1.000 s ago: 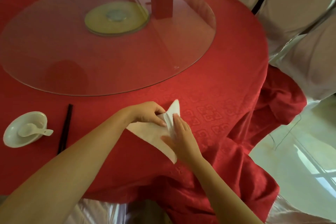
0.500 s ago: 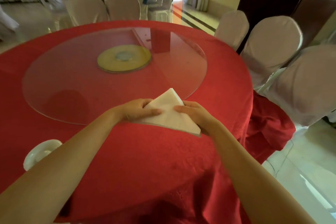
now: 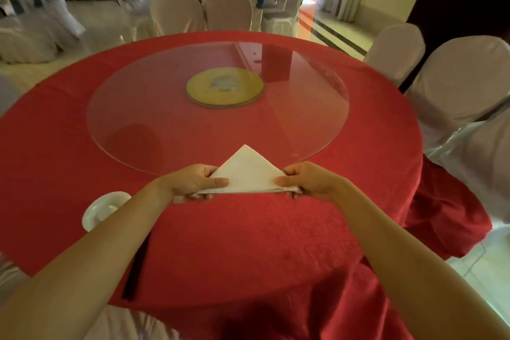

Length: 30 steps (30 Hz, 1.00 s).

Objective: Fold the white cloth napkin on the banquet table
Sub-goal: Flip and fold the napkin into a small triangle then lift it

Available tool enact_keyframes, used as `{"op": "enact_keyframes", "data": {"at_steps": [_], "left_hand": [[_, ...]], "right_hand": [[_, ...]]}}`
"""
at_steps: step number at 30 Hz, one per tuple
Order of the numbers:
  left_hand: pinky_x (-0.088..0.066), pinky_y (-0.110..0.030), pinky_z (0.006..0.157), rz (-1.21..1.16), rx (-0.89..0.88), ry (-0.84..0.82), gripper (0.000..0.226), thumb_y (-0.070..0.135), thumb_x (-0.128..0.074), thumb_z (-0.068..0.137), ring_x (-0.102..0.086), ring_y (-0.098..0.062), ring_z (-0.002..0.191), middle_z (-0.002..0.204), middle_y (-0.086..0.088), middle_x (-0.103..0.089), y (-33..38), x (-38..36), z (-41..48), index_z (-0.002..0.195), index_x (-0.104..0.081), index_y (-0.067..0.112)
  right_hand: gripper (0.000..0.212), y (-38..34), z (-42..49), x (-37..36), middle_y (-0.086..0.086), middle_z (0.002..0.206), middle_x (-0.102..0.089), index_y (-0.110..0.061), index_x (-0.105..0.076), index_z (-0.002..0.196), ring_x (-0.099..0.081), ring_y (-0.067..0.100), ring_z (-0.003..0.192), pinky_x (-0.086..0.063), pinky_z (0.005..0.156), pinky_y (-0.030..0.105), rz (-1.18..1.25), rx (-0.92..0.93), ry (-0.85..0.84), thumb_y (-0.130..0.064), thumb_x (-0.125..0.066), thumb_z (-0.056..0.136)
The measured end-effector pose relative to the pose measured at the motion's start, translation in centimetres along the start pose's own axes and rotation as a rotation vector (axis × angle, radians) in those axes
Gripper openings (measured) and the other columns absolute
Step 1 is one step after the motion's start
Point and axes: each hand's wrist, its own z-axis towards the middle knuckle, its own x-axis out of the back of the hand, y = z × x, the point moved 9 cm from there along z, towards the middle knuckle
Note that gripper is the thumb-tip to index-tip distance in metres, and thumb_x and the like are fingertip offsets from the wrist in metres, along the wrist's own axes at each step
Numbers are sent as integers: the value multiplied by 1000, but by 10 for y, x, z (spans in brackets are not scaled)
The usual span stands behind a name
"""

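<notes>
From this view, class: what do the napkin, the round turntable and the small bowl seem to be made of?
Napkin: woven cloth, matte white; it holds creased layers between the hands.
Turntable: clear glass, glossy; the red tablecloth shows through and reflections sit on it.
Bowl: probably glazed ceramic, smooth white, though partly hidden.

Daylight entered from one o'clock, glaring on the glass turntable (image 3: 303, 107); chairs (image 3: 41, 22) at ten o'clock blurred, edges bowed.
</notes>
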Motion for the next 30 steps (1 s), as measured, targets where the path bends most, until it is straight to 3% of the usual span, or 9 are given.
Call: {"op": "enact_keyframes", "data": {"at_steps": [4, 9, 14, 16, 18, 21, 23, 25, 30], "left_hand": [[-27, -12, 32, -102, 20, 63, 54, 52, -79, 56, -41, -2, 39, 50, 7, -58, -24, 2, -5, 90, -63, 13], [-24, -13, 32, -143, 142, 206, 29, 31, -62, 84, -37, -3, 38, 72, -5, -67, -94, 2, -12, 95, -63, 3], [-40, -16, 42, 165, 253, 471, 20, 25, -53, 92, -54, -3, 39, 62, -5, -64, -154, -26, -17, 85, -62, 10], [-47, -22, 55, 406, 255, 570, 22, 31, -53, 91, -64, -14, 59, 77, -6, -68, -155, -28, -24, 95, -62, 12], [-48, -33, 70, 730, 282, 673, 32, 38, -50, 91, -65, -26, 84, 99, -6, -66, -152, -26, -34, 108, -59, 14], [-51, -40, 65, 925, 122, 930, 30, 27, -49, 93, -65, -32, 85, 103, -13, -67, -124, -29, -39, 115, -58, 9], [-51, -44, 85, 875, -33, 965, 33, 15, -51, 92, -61, -33, 106, 118, -17, -65, -112, -45, -25, 124, -55, 6], [-32, -43, 109, 803, -22, 905, 41, 15, -44, 95, -44, -28, 131, 140, -14, -49, -119, -64, -5, 136, -43, 8], [-22, -45, 115, 878, 66, 869, 57, 36, -16, 94, -33, -23, 138, 147, -9, -38, -150, -79, 7, 141, -33, 9]], "right_hand": [[17, 11, 20, -6, -4, 43, -56, -5, -67, 86, -48, 4, 40, -43, 43, 14, -4, -26, 12, -22, -63, 86], [24, 54, 39, -30, -2, 48, -51, -12, -64, 68, -46, 4, 41, -39, 42, 13, -189, -91, 28, -28, -63, 86], [33, 103, 54, -55, 0, 59, -39, -9, -49, 58, -42, 16, 61, -31, 55, 30, -502, -110, 126, -21, -56, 88], [17, 120, 53, -56, 5, 83, -56, -12, -61, 83, -54, 26, 91, -41, 80, 36, -602, -224, 192, -27, -55, 86], [38, 126, 43, -48, 9, 119, -52, -14, -54, 117, -42, 32, 119, -34, 100, 47, -761, -294, 385, -36, -52, 87], [49, 89, 42, -66, 12, 144, -39, -10, -35, 137, -28, 31, 135, -19, 113, 43, -858, 70, 596, -32, -42, 94], [51, 78, 58, -116, 8, 155, -20, -11, -20, 145, -12, 24, 144, 0, 117, 35, -965, 307, 350, -26, -33, 98], [53, 90, 67, -158, 5, 158, -6, -11, -10, 147, 1, 20, 146, 7, 118, 35, -1127, 404, 132, -24, -28, 98], [53, 112, 71, -158, 3, 157, -11, -14, -11, 147, -2, 14, 145, -7, 120, 39, -1177, 432, 189, -28, -23, 97]]}}
